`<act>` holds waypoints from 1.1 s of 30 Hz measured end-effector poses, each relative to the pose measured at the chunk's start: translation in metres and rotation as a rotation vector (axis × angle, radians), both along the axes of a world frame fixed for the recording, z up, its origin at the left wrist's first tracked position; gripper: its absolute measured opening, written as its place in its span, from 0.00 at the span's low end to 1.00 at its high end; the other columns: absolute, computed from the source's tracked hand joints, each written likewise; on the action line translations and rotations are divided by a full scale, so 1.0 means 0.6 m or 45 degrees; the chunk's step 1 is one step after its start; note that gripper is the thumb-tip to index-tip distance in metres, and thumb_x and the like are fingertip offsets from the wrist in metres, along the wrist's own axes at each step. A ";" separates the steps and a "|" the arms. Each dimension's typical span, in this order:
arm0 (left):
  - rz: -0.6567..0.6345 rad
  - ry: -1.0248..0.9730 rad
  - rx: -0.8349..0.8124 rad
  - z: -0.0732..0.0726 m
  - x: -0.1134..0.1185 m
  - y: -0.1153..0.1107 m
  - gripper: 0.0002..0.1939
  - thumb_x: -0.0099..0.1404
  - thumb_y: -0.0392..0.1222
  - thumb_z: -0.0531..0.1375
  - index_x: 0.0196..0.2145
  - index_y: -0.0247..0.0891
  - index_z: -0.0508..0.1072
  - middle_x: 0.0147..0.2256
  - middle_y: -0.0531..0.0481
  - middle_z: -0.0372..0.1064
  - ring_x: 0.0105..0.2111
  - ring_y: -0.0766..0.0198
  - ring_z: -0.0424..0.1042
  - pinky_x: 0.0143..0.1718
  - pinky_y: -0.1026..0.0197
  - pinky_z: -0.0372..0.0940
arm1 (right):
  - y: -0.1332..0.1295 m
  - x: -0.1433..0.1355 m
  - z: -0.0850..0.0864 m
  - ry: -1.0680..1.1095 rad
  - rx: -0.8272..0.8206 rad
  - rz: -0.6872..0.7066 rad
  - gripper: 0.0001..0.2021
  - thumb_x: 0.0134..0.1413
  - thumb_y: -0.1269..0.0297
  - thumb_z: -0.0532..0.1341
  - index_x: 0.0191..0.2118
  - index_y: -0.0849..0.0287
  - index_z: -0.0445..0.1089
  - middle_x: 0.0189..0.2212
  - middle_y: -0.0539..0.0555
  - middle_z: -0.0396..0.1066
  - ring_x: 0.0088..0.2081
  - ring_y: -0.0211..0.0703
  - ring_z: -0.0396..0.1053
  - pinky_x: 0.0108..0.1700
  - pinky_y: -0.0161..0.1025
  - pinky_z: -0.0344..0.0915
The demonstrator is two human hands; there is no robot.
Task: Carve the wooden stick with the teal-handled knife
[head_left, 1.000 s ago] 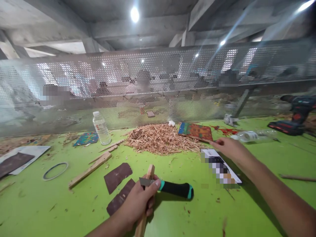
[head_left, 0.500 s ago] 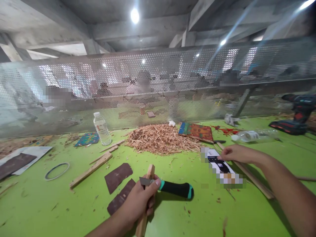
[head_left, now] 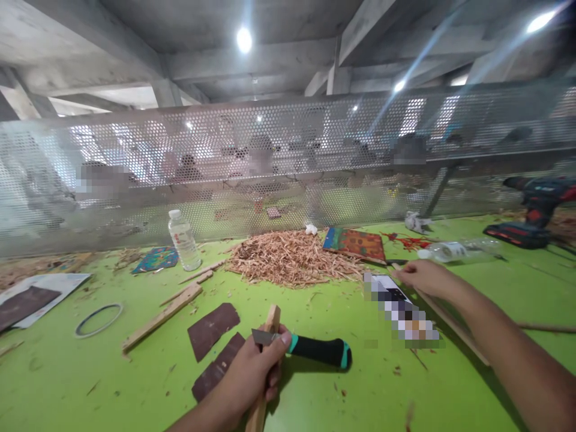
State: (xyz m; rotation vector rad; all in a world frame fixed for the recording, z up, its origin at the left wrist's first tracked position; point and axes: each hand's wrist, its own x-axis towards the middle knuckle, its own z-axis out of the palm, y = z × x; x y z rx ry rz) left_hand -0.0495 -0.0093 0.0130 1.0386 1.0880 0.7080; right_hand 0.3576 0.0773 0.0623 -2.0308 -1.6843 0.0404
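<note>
My left hand is closed around a wooden stick and a utility knife together. The knife has a black and green handle pointing right, and its blade lies across the stick under my thumb. My right hand has its fingers bunched together beside the upper edge of a phone with a partly blurred screen. Under that hand and forearm runs a long wooden strip. The fingertips are close to the strip's far end, but whether they grip anything I cannot make out.
Behind are a heap of wood shavings, a painted board and an upright bottle. Brown sandpaper pieces and a notched wooden piece lie left. A cordless drill and lying bottle are right. A perforated screen stands behind.
My right hand has shifted slightly off the phone screen toward the phone's far edge and the wooden strip's end. My left hand keeps its hold. The view has tilted slightly.
</note>
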 end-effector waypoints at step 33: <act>-0.169 -0.159 0.193 0.011 -0.007 -0.002 0.42 0.48 0.66 0.75 0.50 0.40 0.65 0.28 0.58 0.60 0.21 0.75 0.53 0.19 0.69 0.48 | -0.116 -0.316 -0.050 0.194 -0.094 1.449 0.23 0.71 0.45 0.53 0.44 0.59 0.75 0.31 0.54 0.72 0.31 0.41 0.68 0.33 0.36 0.59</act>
